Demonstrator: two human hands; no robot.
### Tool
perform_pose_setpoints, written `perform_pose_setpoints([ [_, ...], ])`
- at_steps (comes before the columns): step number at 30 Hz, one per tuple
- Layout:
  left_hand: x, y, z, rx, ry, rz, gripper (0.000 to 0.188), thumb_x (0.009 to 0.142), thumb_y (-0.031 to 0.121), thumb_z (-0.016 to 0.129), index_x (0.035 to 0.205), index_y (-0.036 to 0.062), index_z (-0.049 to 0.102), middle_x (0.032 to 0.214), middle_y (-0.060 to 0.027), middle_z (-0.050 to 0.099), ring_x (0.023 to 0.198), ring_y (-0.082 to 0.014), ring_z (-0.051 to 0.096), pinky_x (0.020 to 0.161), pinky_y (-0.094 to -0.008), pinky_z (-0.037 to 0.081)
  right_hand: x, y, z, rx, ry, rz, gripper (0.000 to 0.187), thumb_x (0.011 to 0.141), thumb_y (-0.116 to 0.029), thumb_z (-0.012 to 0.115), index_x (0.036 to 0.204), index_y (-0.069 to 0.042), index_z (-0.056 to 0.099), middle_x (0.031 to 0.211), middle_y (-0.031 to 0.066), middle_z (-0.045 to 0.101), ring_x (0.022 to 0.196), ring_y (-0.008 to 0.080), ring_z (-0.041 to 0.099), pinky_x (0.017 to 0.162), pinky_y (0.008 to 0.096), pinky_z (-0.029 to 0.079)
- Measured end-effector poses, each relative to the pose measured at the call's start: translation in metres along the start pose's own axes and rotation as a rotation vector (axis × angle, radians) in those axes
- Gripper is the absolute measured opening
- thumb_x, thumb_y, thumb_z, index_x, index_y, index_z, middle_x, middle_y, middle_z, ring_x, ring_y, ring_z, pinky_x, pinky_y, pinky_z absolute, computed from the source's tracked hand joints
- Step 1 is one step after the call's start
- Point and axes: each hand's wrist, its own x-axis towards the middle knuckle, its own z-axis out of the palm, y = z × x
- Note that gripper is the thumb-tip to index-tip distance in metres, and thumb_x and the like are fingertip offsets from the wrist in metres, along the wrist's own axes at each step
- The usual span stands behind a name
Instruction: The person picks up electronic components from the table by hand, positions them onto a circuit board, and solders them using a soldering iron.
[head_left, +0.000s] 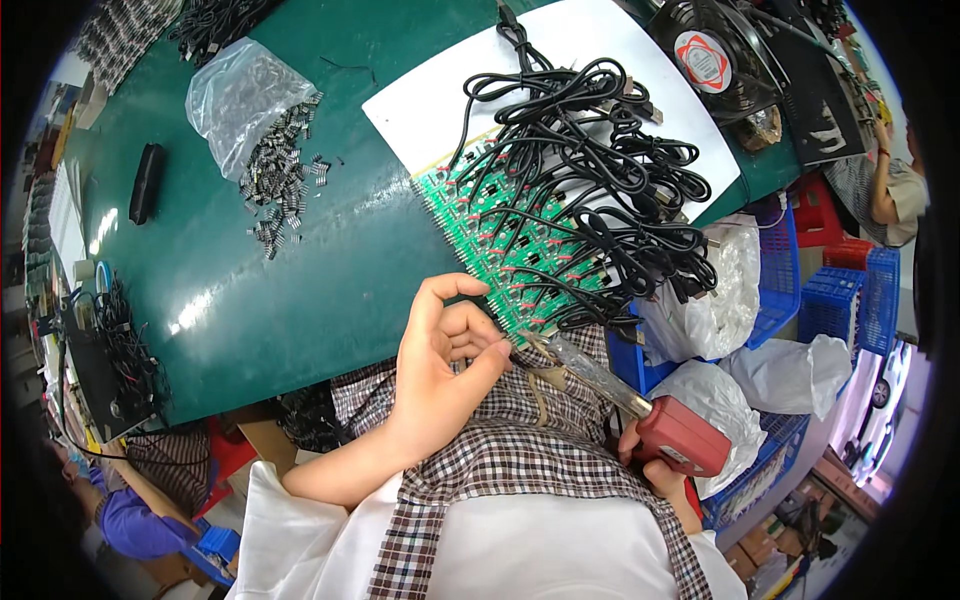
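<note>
A green panel of circuit boards [470, 228] lies at the table's near edge, with small parts, red wire ends and a row of pins along its left side. Black cables [590, 150] run from it in tied coils to the right. My left hand [440, 365] is at the panel's near left corner, thumb and fingers curled together; whatever is between the fingertips is too small to make out. My right hand [662, 477], partly hidden, grips a red-handled soldering gun [685, 437]. Its tip points up-left to the panel's near corner, close to my left thumb.
White sheet [420, 110] lies under the panel and cables. A clear bag [245, 95] spills small metal connectors [280, 175] onto the green table [330, 270]. A black fan [705, 60] stands far right. Blue crates [785, 260] with plastic bags are at right. Other people sit at both sides.
</note>
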Motion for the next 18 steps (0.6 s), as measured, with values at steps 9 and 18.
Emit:
perform_pose_setpoints([
  [9,0.002,0.001,0.002,-0.002,-0.003,-0.007,0.043,0.077,-0.011,0.052,0.114,0.0027,0.033,0.076,-0.0037,0.051,0.069,-0.0089,0.054,0.064,-0.0205,0.046,-0.001,0.001,0.005,0.105,0.084,0.039,0.052,0.067,-0.022,0.077,0.103,0.008,0.053,0.078,0.0076,0.060,0.067,0.0123,0.057,0.058,0.0221,0.045],
  [18,0.002,0.002,0.001,0.021,0.003,0.004,0.043,0.076,-0.010,0.052,0.113,0.0034,0.034,0.075,-0.0029,0.050,0.068,-0.0078,0.054,0.064,-0.0197,0.046,0.002,0.001,0.006,-0.013,0.034,0.033,0.046,0.070,-0.024,0.074,0.098,0.008,0.056,0.073,0.0051,0.059,0.063,0.0115,0.057,0.057,0.0216,0.045],
])
